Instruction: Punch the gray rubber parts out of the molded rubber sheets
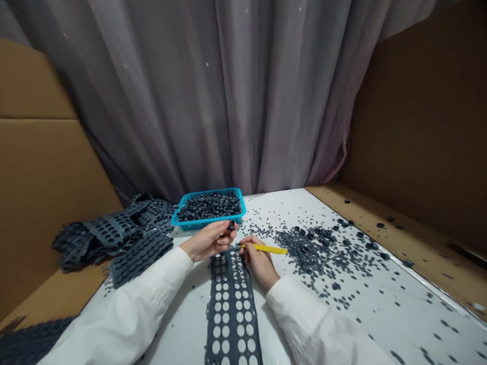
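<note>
A long dark grey rubber strip full of round holes lies on the white table, running toward me. My left hand is at the strip's far end, its fingers pinched on a small dark round piece. My right hand rests on the strip's right edge and is closed round a yellow tool, whose tip points left at the strip's end. Both sleeves are white.
A blue basket of dark round pieces stands just beyond my hands. Punched-out strips are piled at the left. Loose dark pieces are scattered over the table to the right. Cardboard walls stand left and right, with a grey curtain behind.
</note>
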`<state>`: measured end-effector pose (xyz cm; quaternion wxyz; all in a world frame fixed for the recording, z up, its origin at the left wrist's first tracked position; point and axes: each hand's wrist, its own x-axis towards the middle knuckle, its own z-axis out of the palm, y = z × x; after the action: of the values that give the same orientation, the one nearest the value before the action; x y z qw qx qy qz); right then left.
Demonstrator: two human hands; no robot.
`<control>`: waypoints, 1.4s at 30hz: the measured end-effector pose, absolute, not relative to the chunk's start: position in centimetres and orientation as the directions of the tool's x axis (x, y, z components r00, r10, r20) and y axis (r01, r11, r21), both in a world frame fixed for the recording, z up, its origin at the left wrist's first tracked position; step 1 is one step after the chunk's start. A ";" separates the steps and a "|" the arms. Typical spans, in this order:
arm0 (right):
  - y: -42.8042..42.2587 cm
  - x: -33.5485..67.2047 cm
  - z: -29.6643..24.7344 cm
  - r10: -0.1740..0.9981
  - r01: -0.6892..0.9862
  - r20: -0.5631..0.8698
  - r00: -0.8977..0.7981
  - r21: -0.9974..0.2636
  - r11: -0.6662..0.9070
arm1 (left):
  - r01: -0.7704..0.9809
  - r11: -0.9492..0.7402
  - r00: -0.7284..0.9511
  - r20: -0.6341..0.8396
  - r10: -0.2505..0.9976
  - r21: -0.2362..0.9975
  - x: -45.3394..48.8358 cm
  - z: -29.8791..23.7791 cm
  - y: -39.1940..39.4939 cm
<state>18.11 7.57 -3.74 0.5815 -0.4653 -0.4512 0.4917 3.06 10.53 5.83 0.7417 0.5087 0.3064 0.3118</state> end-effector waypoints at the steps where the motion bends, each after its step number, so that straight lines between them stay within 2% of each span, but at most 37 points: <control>1: 7.5 18.1 -3.7 0.991 -0.151 0.074 0.110 -0.984 0.090 | -0.168 0.327 0.645 -0.148 0.750 0.930 3.2 6.0 10.1; 6: 6.9 18.3 -2.4 0.980 -0.201 0.145 0.137 -0.965 0.171 | -0.164 0.367 0.688 -0.160 0.707 0.916 3.8 6.1 9.0; 10: 6.1 18.1 -0.1 0.940 -0.196 0.284 0.192 -0.927 0.320 | -0.105 0.283 0.620 -0.160 0.768 0.953 3.8 5.1 8.9; 15: 5.7 17.5 1.2 0.888 -0.121 0.444 0.121 -0.881 0.457 | 0.005 0.203 0.564 -0.171 0.808 0.979 3.0 3.2 8.9; 21: 5.8 17.5 0.8 0.901 -0.088 0.426 0.089 -0.897 0.433 | 0.051 0.118 0.552 -0.126 0.824 0.992 1.9 2.2 8.4; 27: 5.8 18.3 1.2 0.860 0.013 0.482 -0.165 -0.871 0.491 | 0.101 0.078 0.583 -0.123 0.803 0.992 1.1 2.0 8.0; 35: 5.8 18.6 1.8 0.819 -0.019 0.443 -0.365 -0.883 0.469 | 0.105 0.214 0.689 -0.226 0.688 0.971 0.5 1.4 7.4; 42: 6.1 18.4 1.3 0.901 -0.173 0.307 -0.307 -0.949 0.265 | 0.031 0.354 0.676 -0.281 0.681 0.935 0.1 1.3 7.4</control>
<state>18.39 6.08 1.34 0.5081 -0.2973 -0.6117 0.5285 0.14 7.40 1.25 0.7497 0.5254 0.3390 0.2168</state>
